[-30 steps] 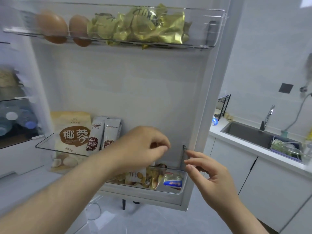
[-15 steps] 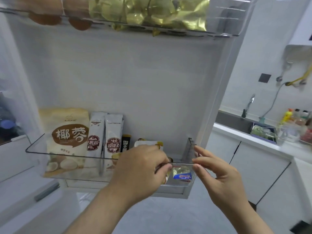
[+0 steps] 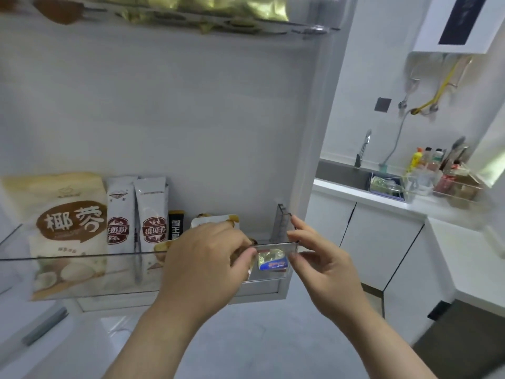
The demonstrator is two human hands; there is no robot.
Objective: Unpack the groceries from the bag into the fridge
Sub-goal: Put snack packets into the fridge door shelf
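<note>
The fridge door stands open, with a clear lower door bin in front of me. My left hand is at the bin's front rim, fingers curled over the edge and thumb in front of it. My right hand pinches the bin's right front corner between thumb and fingers. Between my hands a small foil packet with a blue label lies inside the bin. A white pouch stands behind my left hand, partly hidden. No grocery bag is in view.
The bin also holds a large coconut-print bag, two white sachets and a black stick pack. An upper door bin carries gold packets and eggs. A counter with a sink and bottles is on the right.
My left hand came down from above the bin to its front rim. My right hand closed in on the bin's right corner. The view has shifted lower and rightward.
</note>
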